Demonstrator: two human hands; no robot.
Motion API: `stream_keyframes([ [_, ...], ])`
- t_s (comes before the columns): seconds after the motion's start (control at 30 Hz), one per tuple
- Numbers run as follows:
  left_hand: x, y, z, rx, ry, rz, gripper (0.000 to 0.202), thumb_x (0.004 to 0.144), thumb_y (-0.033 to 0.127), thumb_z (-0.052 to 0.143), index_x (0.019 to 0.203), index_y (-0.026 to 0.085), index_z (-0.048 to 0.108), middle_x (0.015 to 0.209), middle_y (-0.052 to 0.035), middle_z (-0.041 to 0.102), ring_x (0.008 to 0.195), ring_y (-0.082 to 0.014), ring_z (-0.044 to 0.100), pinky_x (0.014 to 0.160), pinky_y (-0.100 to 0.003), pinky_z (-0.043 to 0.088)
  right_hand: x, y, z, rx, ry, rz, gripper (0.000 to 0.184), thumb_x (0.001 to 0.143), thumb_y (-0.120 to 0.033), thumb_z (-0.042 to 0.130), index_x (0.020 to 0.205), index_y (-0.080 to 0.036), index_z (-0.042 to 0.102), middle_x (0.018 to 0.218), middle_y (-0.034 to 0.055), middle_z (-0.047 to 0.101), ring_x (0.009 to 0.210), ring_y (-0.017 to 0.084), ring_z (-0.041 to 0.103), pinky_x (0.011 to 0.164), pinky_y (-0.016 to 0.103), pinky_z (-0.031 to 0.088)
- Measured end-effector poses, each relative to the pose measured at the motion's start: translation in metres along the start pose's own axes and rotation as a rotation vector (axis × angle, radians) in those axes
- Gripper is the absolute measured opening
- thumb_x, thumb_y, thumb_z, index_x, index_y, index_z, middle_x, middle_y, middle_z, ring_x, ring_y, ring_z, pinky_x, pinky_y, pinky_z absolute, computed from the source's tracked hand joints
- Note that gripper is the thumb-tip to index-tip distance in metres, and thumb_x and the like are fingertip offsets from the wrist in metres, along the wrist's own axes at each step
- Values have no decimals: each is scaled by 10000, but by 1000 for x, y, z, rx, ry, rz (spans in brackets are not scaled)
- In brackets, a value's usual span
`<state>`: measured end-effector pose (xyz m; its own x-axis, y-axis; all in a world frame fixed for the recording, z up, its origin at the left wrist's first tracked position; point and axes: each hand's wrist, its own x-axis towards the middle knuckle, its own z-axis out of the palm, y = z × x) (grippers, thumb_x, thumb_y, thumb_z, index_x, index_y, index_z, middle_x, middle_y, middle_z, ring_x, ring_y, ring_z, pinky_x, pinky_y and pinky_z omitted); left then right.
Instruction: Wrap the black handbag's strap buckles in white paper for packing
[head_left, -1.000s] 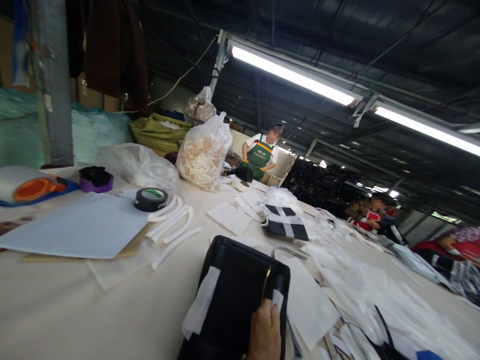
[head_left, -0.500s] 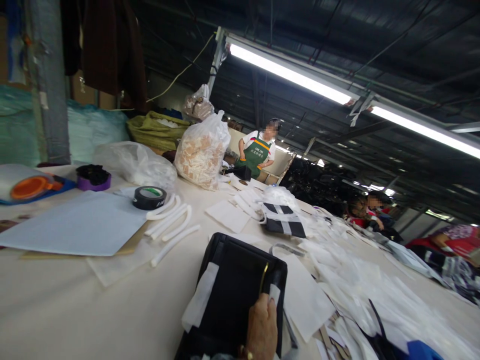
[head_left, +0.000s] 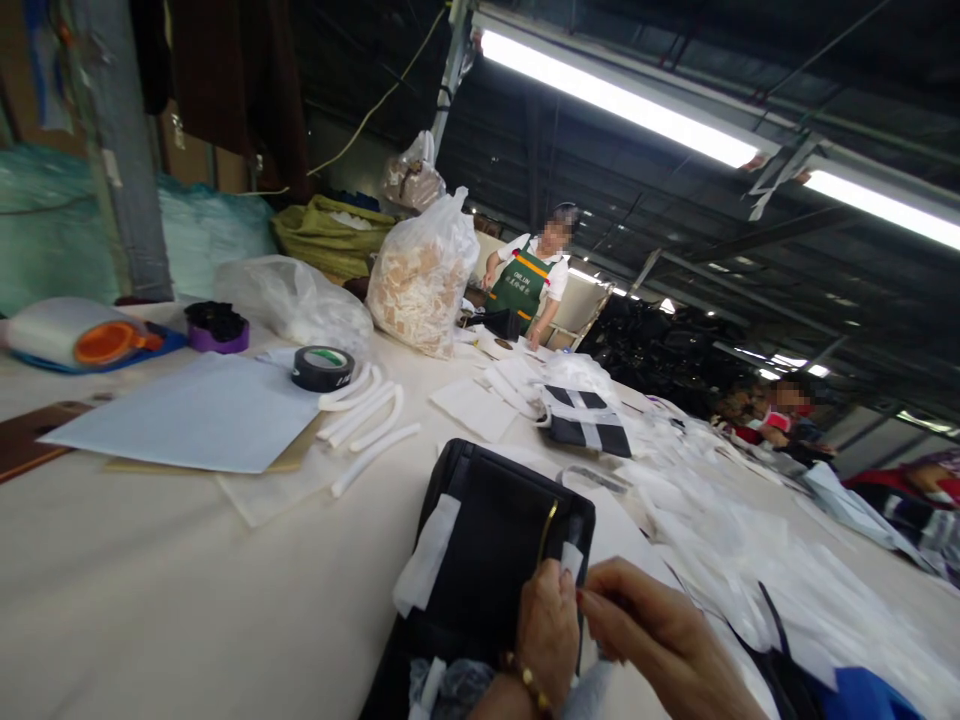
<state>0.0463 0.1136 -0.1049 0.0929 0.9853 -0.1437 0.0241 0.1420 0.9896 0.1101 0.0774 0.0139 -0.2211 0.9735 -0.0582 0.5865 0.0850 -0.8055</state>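
A black leather-like bag [head_left: 487,540] lies on the table in front of me, with a gold zip or metal strip [head_left: 548,530] near its right side. White paper [head_left: 429,555] is wrapped on its left side, and a smaller white piece [head_left: 571,560] shows at the right edge. My left hand [head_left: 549,625], wearing a bracelet, is closed on that right edge, just below the small white piece. Close beside it, my right hand [head_left: 660,630] has thumb and forefinger pinched together at the bag's edge. Whatever lies between those fingertips is too small to make out.
Left on the table are a black tape roll [head_left: 322,368], white tubes [head_left: 375,420], a light blue sheet [head_left: 202,410] and a brown phone-like object [head_left: 41,435]. Another wrapped black piece [head_left: 585,420] and plastic scraps [head_left: 750,540] lie to the right. A person in a green apron [head_left: 519,285] stands beyond.
My right hand has come in from the right to the bag's edge, beside my left hand. The left hand keeps its hold. The view has shifted slightly.
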Motion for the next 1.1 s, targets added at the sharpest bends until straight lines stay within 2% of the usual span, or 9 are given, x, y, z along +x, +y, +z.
stream_keyframes([
  [0.13, 1, 3, -2, 36, -26, 53, 273, 856, 245, 270, 765, 164, 513, 752, -94, 590, 729, -195, 545, 669, -290, 374, 37, 47, 4, 61, 88, 122, 317, 721, -456, 560, 587, -177, 496, 504, -54, 401, 491, 95, 369, 472, 230, 276],
  [0.27, 1, 6, -3, 68, -28, 69, 292, 862, 222, 254, 833, 146, 534, 827, -120, 608, 773, -203, 565, 693, -296, 390, 44, 70, 5, 94, 106, 188, 332, 702, -474, 562, 604, -161, 508, 493, -55, 411, 470, 89, 363, 456, 227, 251],
  [0.57, -1, 8, -3, 205, -28, 53, 308, 866, 175, 231, 906, 123, 531, 913, -151, 616, 866, -234, 574, 740, -307, 387, 53, 77, 10, 136, 177, 329, 358, 634, -496, 598, 551, -167, 486, 410, -61, 416, 392, 70, 342, 409, 224, 221],
  [0.7, -3, 11, -4, 270, -3, 3, 277, 862, 179, 263, 967, 89, 503, 910, -173, 622, 861, -282, 587, 694, -338, 385, 60, 79, 14, 92, 234, 438, 303, 640, -430, 584, 533, -172, 468, 389, -62, 423, 357, 64, 354, 383, 213, 221],
  [0.87, -4, 9, -4, 285, 36, -42, 417, 884, 268, 289, 1234, 41, 293, 903, -185, 644, 838, -310, 610, 645, -343, 395, 65, 76, 19, -46, 314, 521, 265, 731, -336, 573, 554, -166, 474, 427, -75, 444, 368, 63, 389, 398, 206, 286],
  [0.97, -4, 5, -1, 322, 82, 64, 474, 879, 220, 292, 1312, 46, 207, 1057, -224, 586, 931, -307, 583, 708, -347, 396, 67, 75, 21, -136, 345, 541, 279, 774, -333, 570, 569, -159, 494, 473, -76, 462, 416, 66, 419, 441, 208, 341],
  [1.03, -4, 5, -1, 327, 89, 124, 414, 863, 174, 297, 1258, 53, 334, 1089, -230, 559, 950, -308, 569, 731, -348, 389, 67, 73, 22, -181, 355, 546, 276, 781, -311, 573, 566, -156, 495, 487, -73, 464, 436, 67, 425, 455, 209, 350],
  [1.1, -4, 6, -3, 308, 77, 121, 319, 848, 164, 313, 1085, 64, 500, 1022, -216, 579, 909, -311, 573, 727, -352, 382, 67, 70, 23, -188, 346, 547, 265, 785, -280, 569, 567, -155, 487, 485, -76, 451, 435, 65, 418, 446, 203, 340],
])
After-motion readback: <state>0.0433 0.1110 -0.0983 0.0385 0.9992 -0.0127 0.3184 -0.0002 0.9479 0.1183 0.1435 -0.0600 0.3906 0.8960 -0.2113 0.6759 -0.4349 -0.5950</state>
